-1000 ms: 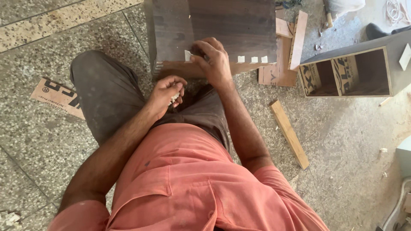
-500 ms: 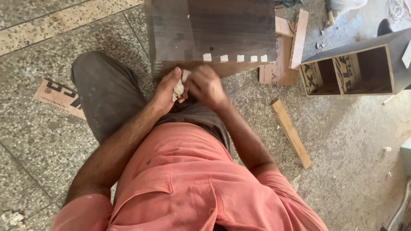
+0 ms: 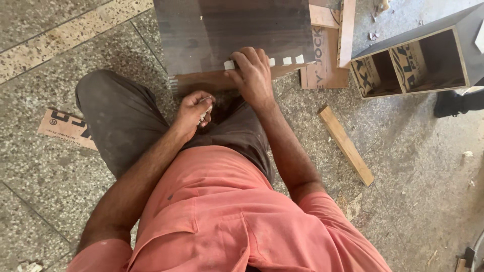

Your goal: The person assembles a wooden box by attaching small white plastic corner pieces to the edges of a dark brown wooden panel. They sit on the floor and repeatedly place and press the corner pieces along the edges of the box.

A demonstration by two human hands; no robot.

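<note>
Right hand [image 3: 253, 75], upper centre of frame: fingers curled down over the near edge of the dark wood-grain panel [image 3: 237, 30], fingertips pressing one small white piece [image 3: 229, 65] against that edge. 3 more white pieces [image 3: 286, 61] sit in a row along the same edge, just right of the hand. Whether the fingers pinch the piece or only press it cannot be told.

Left hand [image 3: 194, 108], centre of frame, below and left of the right hand: closed in a loose fist around a few small white pieces [image 3: 203, 116], which show between the fingers. It rests over the person's lap, apart from the panel.

The panel lies flat on the speckled stone floor [image 3: 50, 60], its raw brown edge [image 3: 201, 80] facing the person.

Outward: a wooden strip [image 3: 346, 145] lies on the floor right of centre. An open dark cabinet box [image 3: 418, 55] with 2 compartments sits at upper right. A cardboard scrap [image 3: 65, 128] lies at left. A dark shoe [image 3: 451, 102] shows at the right edge.
</note>
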